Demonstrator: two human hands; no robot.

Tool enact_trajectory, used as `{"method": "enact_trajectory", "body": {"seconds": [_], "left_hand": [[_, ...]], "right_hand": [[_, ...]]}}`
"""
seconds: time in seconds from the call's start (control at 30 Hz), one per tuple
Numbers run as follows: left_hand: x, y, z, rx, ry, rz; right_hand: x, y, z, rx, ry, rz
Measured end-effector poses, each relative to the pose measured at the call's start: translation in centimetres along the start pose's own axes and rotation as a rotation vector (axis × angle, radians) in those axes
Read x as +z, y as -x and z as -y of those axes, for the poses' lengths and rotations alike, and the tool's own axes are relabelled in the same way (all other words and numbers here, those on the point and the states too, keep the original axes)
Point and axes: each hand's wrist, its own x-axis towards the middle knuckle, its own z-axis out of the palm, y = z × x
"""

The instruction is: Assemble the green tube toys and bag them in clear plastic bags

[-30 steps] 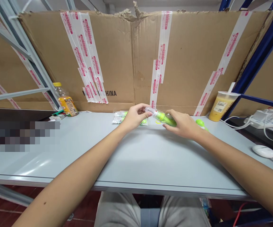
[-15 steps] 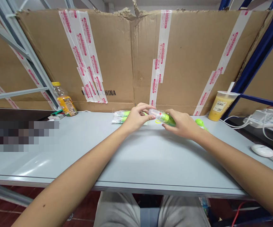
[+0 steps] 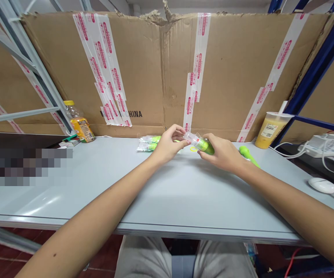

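Note:
Both hands meet over the far middle of the grey table (image 3: pixel 161 197). My right hand (image 3: pixel 223 152) grips the body of a green item wrapped in clear plastic (image 3: pixel 199 143). My left hand (image 3: pixel 168 143) pinches the clear plastic end of that same item. Behind my left hand lie two more wrapped green items (image 3: pixel 149 143) on the table. A bare green handled item (image 3: pixel 246 153) lies just right of my right hand.
A taped cardboard sheet (image 3: pixel 167 69) stands along the table's back. A yellow-capped drink bottle (image 3: pixel 78 121) stands back left, a cup of orange drink with a straw (image 3: pixel 271 129) back right. A white mouse (image 3: pixel 322 185) and a power strip with cables (image 3: pixel 323 144) are at right.
The wrapped green item has tilted up a little and shifted slightly left between my hands. My left fingers have regripped its clear plastic end.

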Motion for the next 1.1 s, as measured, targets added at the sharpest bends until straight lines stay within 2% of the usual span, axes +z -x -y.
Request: {"method": "enact_trajectory", "body": {"seconds": [0.3,0.67,0.77,0.9,1.1], "left_hand": [[0.2,0.3,-0.4,-0.184,0.153,0.113],[-0.4,0.3,-1.0,-0.138,0.023,0.161],[-0.4,0.2,-1.1,-0.177,0.081,0.165],[-0.3,0.1,-1.0,-0.219,0.168,0.112],[-0.5,0.1,-0.7,-0.256,0.167,0.156]], "right_hand": [[0.1,0.0,0.0,-0.001,0.003,-0.004],[-0.1,0.1,0.0,-0.044,0.001,0.047],[-0.1,0.0,0.0,-0.041,-0.002,0.043],[-0.1,0.1,0.0,-0.045,0.02,0.038],[0.1,0.1,0.0,-0.04,0.034,0.05]]}}
